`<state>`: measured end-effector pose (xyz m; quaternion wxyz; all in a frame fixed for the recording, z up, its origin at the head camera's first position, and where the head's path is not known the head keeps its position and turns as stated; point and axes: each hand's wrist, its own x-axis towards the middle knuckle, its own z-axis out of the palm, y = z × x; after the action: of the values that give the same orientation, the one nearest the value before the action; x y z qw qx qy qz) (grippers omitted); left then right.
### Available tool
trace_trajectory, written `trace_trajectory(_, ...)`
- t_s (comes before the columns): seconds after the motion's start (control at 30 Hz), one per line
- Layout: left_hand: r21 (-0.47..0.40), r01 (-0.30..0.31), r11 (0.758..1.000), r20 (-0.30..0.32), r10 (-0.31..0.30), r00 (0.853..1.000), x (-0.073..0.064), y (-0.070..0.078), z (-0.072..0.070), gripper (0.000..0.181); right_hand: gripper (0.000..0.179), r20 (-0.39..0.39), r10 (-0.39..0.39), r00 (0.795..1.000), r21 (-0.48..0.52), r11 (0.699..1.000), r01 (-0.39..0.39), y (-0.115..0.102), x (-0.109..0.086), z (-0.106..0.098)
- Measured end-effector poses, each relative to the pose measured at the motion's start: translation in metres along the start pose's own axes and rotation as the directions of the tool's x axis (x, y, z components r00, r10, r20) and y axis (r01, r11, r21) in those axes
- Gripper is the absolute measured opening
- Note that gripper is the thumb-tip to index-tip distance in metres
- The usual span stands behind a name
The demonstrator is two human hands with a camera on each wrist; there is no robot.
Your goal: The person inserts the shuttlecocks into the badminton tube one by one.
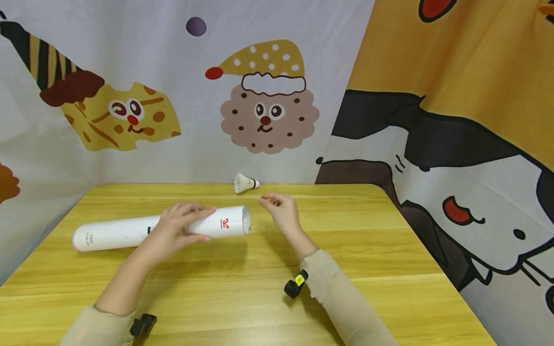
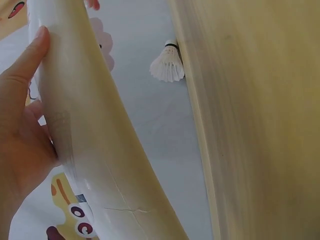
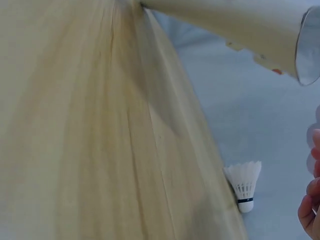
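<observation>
My left hand (image 1: 170, 230) grips a long white shuttlecock tube (image 1: 117, 233), thumb on the near side and fingers over the top. The tube lies crosswise with its round end (image 1: 246, 220) facing right, and this end is raised off the table. Just right of that end, apart from it, is my right hand (image 1: 283, 214), fingers loosely curled, with nothing visible in them. Near the table's back edge a white shuttlecock (image 1: 245, 183) rests on its side, its cork pointing right. In the right wrist view only some fingertips (image 3: 314, 197) show.
The wooden table (image 1: 259, 298) spans the foreground. Behind it hangs a cartoon-printed curtain (image 1: 195, 120), close to the back edge. A black band with a yellow mark (image 1: 296, 283) sits at the right wrist, and another black device (image 1: 143, 325) at the left.
</observation>
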<state>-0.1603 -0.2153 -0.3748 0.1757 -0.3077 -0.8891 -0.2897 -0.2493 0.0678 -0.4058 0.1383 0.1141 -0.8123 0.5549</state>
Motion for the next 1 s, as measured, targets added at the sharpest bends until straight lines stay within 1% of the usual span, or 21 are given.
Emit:
trace_trajectory(0.13,-0.01,-0.004,1.0,0.004,0.004,1.0,-0.001,-0.001,-0.001,0.07,0.019,-0.018,-0.005,1.0,-0.074,0.997,0.003,0.004,0.01,0.006)
trace_trajectory(0.23,-0.012,-0.009,1.0,0.004,0.009,1.0,-0.001,-0.002,-0.003,0.07,0.02,-0.039,-0.034,0.999,-0.135,0.99,0.028,0.008,0.016,0.011)
trace_trajectory(0.37,-0.016,-0.007,1.0,0.005,0.007,1.0,-0.004,-0.002,-0.005,0.07,0.019,-0.059,-0.064,0.996,-0.183,0.982,0.053,0.012,0.023,0.021)
trace_trajectory(0.47,-0.024,-0.002,1.0,0.008,0.002,1.0,-0.006,-0.002,-0.006,0.07,0.021,-0.078,-0.056,0.995,-0.21,0.977,0.039,0.014,0.026,0.028)
trace_trajectory(0.7,-0.038,0.007,0.999,0.014,-0.007,1.0,-0.009,-0.001,-0.011,0.071,0.022,-0.099,0.003,0.995,-0.26,0.965,-0.028,0.016,0.035,0.04)
trace_trajectory(1.0,-0.055,-0.021,0.998,0.003,0.021,1.0,-0.007,-0.002,-0.016,0.071,0.027,-0.111,0.03,0.993,-0.323,0.944,-0.065,0.021,0.051,0.049)
